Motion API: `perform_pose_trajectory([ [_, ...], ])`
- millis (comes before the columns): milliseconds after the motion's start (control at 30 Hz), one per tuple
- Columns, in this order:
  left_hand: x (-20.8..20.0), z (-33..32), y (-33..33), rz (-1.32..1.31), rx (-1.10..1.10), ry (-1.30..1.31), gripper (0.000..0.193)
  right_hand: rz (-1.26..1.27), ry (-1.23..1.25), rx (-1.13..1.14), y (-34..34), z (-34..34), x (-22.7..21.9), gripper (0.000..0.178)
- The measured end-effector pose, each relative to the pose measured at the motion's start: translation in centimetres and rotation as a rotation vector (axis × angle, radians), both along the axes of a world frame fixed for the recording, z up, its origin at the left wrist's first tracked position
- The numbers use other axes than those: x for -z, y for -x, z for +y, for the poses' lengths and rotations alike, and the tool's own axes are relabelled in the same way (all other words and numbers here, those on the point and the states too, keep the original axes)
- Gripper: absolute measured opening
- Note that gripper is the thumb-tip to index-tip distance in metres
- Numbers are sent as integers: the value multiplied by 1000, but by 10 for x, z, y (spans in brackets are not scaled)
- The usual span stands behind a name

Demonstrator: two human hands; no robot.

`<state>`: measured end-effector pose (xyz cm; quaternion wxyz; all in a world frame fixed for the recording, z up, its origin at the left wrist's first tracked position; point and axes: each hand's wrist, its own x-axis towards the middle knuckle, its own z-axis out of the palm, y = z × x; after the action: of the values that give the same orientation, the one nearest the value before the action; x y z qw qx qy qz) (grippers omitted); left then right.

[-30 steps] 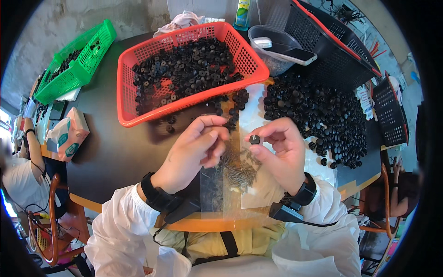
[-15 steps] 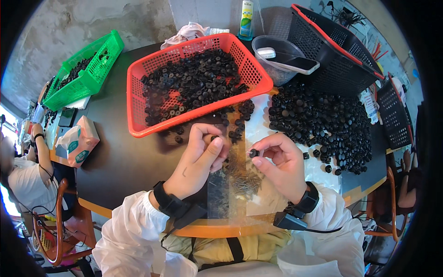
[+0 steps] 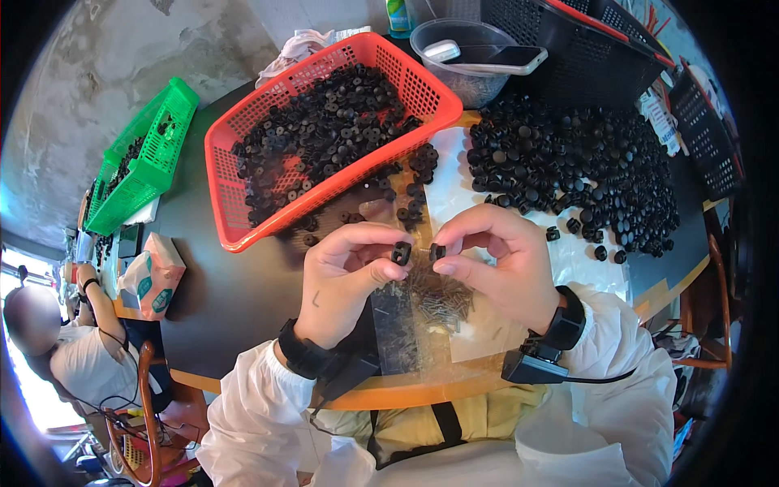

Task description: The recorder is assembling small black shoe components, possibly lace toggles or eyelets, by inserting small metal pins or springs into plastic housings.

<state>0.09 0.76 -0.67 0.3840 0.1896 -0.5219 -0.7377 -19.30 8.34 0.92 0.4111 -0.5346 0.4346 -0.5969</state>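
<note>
Both of my hands meet above the near middle of the table. Between the fingertips of my left hand (image 3: 345, 272) is a small black plastic cord-lock body (image 3: 401, 253), its hole showing. My right hand (image 3: 507, 260) pinches a small dark round cord-lock cap (image 3: 437, 252), partly covered by the fingers. A narrow gap separates the two parts. Below them lies a heap of thin metal springs (image 3: 446, 302). More black bodies fill a red basket (image 3: 442, 107) and spill beside it. Black caps (image 3: 568, 162) are heaped on white plastic sheeting at the right.
A clear tub (image 3: 479, 85) with a phone (image 3: 503, 58) across it stands behind, beside a black crate (image 3: 580, 61). To the left are a tissue pack (image 3: 162, 280), a green basket (image 3: 154, 162) and a seated person (image 3: 89, 357). A dark crate (image 3: 706, 122) borders the right.
My hands have come closer together, bringing the two parts nearly end to end. The left hand has turned so its part now shows clearly. The view has shifted somewhat.
</note>
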Motion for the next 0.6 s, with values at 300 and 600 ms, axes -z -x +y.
perform_pose_trajectory([
  [300,1,0,2,-11,-5,130,30,112,12,-7,-4,-1,0,23],
  [600,0,3,4,-4,-31,118,31,160,-91,-48,-3,2,-6,26],
])
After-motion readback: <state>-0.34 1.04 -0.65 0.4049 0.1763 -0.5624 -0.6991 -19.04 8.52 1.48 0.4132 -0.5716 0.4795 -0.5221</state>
